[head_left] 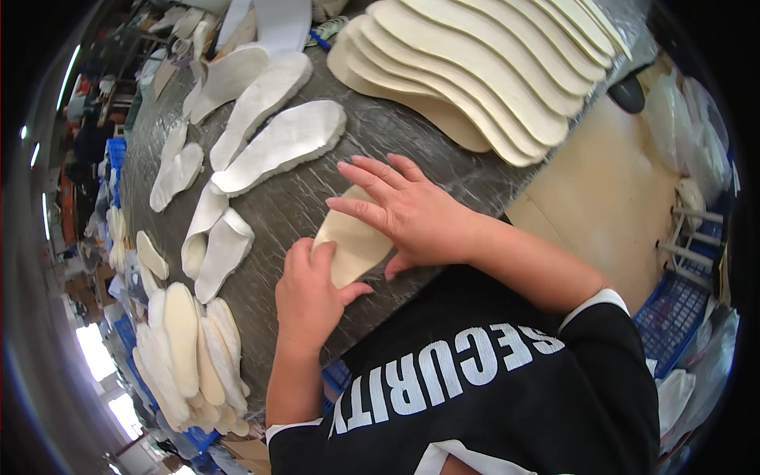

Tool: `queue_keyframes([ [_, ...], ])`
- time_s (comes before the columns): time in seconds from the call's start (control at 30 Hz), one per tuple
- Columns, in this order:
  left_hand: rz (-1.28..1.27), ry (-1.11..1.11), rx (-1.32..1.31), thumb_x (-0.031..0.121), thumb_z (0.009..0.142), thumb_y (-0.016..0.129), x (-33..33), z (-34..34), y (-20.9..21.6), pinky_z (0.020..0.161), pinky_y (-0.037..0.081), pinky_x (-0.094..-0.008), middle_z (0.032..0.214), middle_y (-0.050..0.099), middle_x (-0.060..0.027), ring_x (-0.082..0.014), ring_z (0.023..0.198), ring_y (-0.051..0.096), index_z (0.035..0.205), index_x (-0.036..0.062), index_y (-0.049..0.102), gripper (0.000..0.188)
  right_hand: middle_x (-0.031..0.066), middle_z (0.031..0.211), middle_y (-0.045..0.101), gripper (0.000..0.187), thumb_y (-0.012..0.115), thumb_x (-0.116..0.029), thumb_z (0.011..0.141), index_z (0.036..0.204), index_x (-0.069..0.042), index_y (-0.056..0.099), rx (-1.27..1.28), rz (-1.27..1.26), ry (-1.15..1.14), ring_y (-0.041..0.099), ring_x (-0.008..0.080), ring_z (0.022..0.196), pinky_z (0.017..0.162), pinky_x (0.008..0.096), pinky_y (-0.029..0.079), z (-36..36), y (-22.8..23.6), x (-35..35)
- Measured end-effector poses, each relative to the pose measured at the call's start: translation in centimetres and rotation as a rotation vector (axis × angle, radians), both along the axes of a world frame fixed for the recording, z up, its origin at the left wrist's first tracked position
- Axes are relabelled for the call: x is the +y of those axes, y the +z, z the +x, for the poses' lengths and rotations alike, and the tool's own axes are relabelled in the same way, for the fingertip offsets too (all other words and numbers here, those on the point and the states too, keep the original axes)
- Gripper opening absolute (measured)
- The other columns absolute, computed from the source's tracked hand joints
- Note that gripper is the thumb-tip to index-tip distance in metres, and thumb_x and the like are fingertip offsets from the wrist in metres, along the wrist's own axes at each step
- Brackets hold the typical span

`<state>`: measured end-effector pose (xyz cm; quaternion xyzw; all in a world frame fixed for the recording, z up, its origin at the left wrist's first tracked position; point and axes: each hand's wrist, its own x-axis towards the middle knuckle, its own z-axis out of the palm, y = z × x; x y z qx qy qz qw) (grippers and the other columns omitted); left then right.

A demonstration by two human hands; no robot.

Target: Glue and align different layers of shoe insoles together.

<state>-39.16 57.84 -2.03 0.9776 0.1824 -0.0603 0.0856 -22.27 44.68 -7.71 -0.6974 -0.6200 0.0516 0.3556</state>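
A cream-coloured shoe insole (pixel 358 252) is on the dark, plastic-covered table, between my two hands and partly hidden by them. My left hand (pixel 310 299) is closed on its near left end, fingers curled at the edge and thumb out to the right. Over the far right part of the insole lies my right hand (pixel 419 212), its fingers stretched out and spread, the thumb pointing down beside the right edge. White fleecy insoles (pixel 281 146) rest on the table just beyond my hands, some overlapping.
A large fanned stack of cream insoles (pixel 467 63) covers the far right of the table (pixel 317 214). More insoles (pixel 182 340) are heaped at the left edge. A blue plastic crate (pixel 673 317) and a metal-legged stool (pixel 687 249) stand on the floor at right, near plastic bags (pixel 693 119).
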Motion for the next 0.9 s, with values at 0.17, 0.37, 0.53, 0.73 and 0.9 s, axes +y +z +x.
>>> queue_keyframes([
  [0.17, -0.151, -0.026, -0.055, 0.041, 0.057, 0.085, 1.0, -0.8, 0.6, 0.08, 0.052, -0.0429, 0.118, 0.05, -0.02, -0.0381, 0.103, 0.056, 0.118, 0.002, 0.054, 0.078, 0.0151, 0.135, 0.047, 0.104, 0.09, -0.033, 0.049, 0.14, -0.016, 0.043, 0.006, -0.219, 0.099, 0.043, 0.0324, 0.128, 0.107, 0.052, 0.03, 1.0, 0.2, 1.6],
  [0.37, -0.53, 0.23, -0.214, 0.024, 0.07, 0.082, 3.2, -4.1, 2.1, 0.076, 0.051, -0.0389, 0.108, 0.055, -0.0177, -0.034, 0.092, 0.059, 0.107, -0.0008, 0.058, 0.051, 0.0123, 0.127, 0.05, 0.099, 0.088, -0.03, 0.05, 0.139, -0.019, 0.046, 0.057, -0.273, 0.085, 0.047, 0.0308, 0.12, 0.103, 0.0522, 0.032, 1.5, 1.7, 0.3],
  [0.53, -0.756, 0.36, -0.082, 0.004, 0.075, 0.072, 4.0, -5.2, 2.2, 0.067, 0.048, -0.0342, 0.085, 0.062, -0.0149, -0.0272, 0.073, 0.061, 0.093, -0.0034, 0.062, 0.022, 0.0131, 0.13, 0.049, 0.094, 0.085, -0.038, 0.048, 0.134, -0.022, 0.052, 0.002, -0.271, 0.061, 0.049, 0.0313, 0.118, 0.102, 0.0552, 0.03, 1.4, 1.0, -1.0],
  [0.73, -0.757, 0.276, -0.162, 0.007, 0.077, 0.072, 4.5, -5.1, 1.1, 0.063, 0.048, -0.038, 0.079, 0.063, -0.0141, -0.0324, 0.07, 0.06, 0.088, -0.0001, 0.063, 0.016, 0.0156, 0.127, 0.05, 0.081, 0.078, -0.049, 0.058, 0.131, -0.022, 0.055, -0.041, -0.207, 0.008, 0.05, 0.0351, 0.115, 0.101, 0.057, 0.029, 1.2, 0.5, -2.4],
  [0.9, -0.708, 0.188, -0.23, 0.009, 0.076, 0.074, 5.0, -4.7, 1.0, 0.058, 0.049, -0.0374, 0.079, 0.062, -0.0106, -0.0294, 0.065, 0.06, 0.089, 0.0028, 0.066, 0.017, 0.0163, 0.126, 0.05, 0.08, 0.077, -0.053, 0.06, 0.131, -0.021, 0.056, -0.044, -0.275, 0.025, 0.05, 0.0359, 0.115, 0.1, 0.0567, 0.029, 1.4, 1.4, -2.2],
])
